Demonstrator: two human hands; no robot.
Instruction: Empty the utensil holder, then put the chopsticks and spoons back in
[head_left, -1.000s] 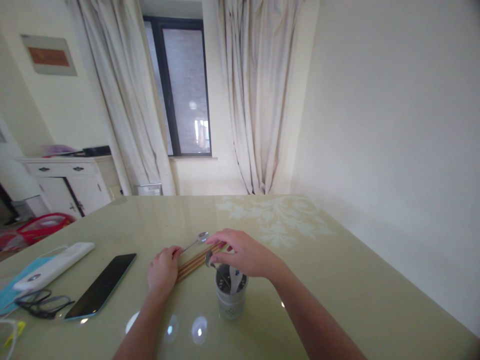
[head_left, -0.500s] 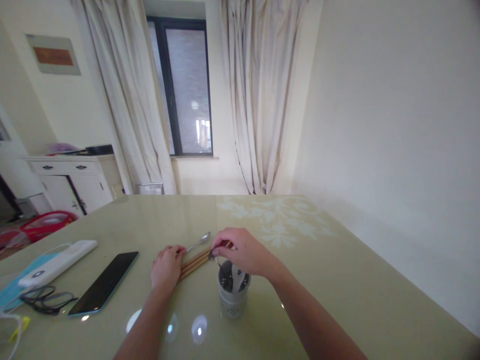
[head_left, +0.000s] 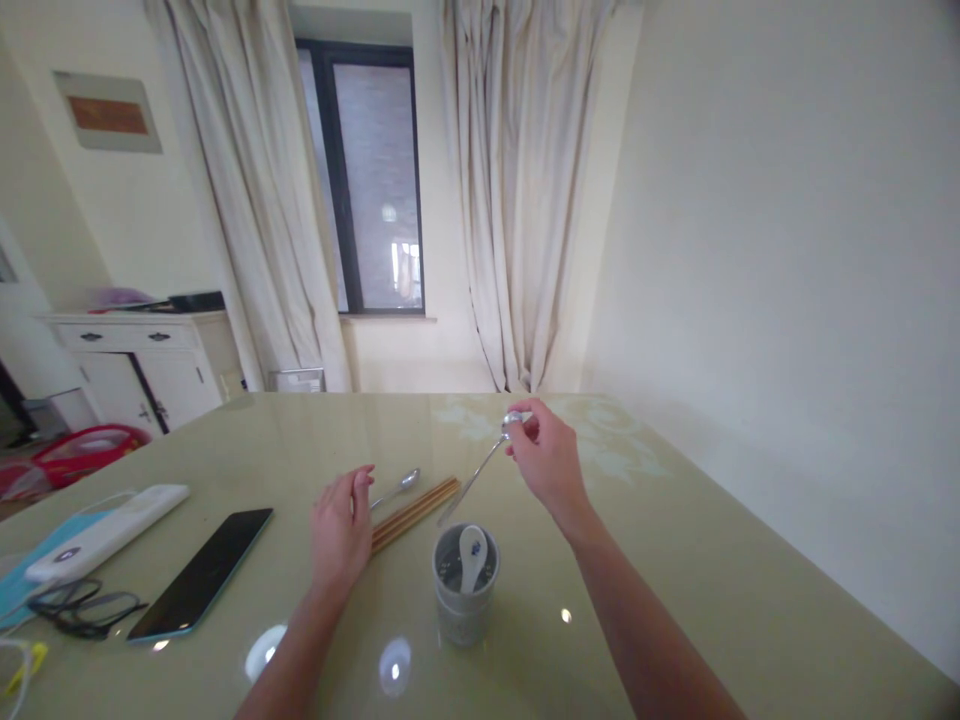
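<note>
Nearest the table's front edge, about midway along it, stands a grey cup with a white ceramic spoon leaning inside. Just beyond it, raised off the surface, the right hand pinches the bowl end of a metal spoon between thumb and fingertips — the handle slants down toward the cup's rim, its tip just above and behind the cup, clear of the surface. The other fingers curl loosely.

To the left of the cup the left hand rests flat, fingers spread and holding nothing. Its fingertips lie at the near end of a row of chopsticks, which run diagonally away toward the table's middle. A second metal spoon lies alongside them on the far side, just beside the left fingertips.

Toward the left edge lie a dark phone, then glasses and a white remote on something blue — all well apart from the hands.

Past the far edge are a white cabinet, curtains and a dark window.
</note>
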